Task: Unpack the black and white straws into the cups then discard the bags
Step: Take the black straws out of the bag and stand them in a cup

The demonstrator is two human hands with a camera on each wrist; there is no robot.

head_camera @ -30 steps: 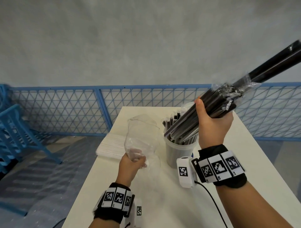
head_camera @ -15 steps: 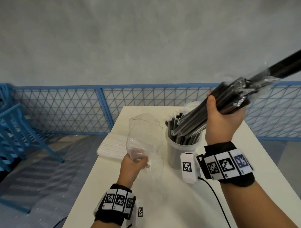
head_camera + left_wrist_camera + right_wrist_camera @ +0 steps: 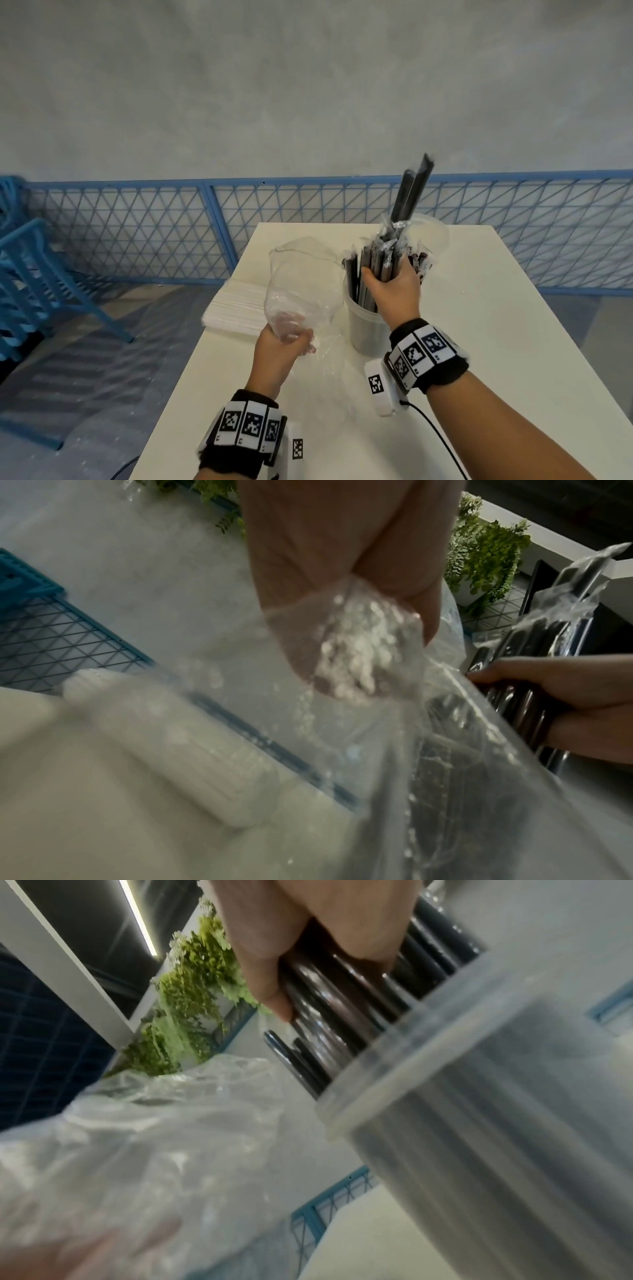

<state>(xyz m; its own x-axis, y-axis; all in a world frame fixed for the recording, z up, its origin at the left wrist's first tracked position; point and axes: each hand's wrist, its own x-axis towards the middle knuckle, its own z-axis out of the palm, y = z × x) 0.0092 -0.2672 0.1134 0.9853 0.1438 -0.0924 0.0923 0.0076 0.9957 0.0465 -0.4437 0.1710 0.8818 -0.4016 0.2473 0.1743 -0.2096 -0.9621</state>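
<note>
My right hand [image 3: 394, 287] grips a bundle of wrapped black straws [image 3: 407, 205], standing nearly upright with its lower end inside the frosted plastic cup [image 3: 366, 329]. The right wrist view shows the fingers [image 3: 270, 969] curled round the black straws [image 3: 342, 1010] just above the cup [image 3: 479, 1123] rim. My left hand [image 3: 284, 346] holds up an empty clear plastic bag [image 3: 301, 281] left of the cup; in the left wrist view the bag [image 3: 359, 656] is bunched in the fist. A bag of white straws [image 3: 236, 308] lies on the table's left edge.
A second clear cup [image 3: 431, 229] stands behind the first. The white table [image 3: 513, 342] is bordered by a blue mesh fence [image 3: 137, 226] at the back. Blue chairs [image 3: 30, 274] stand on the floor at the left.
My right hand has swung the black straw bundle from a low slant at the upper right down to nearly upright in the cup. The left hand keeps holding the bag.
</note>
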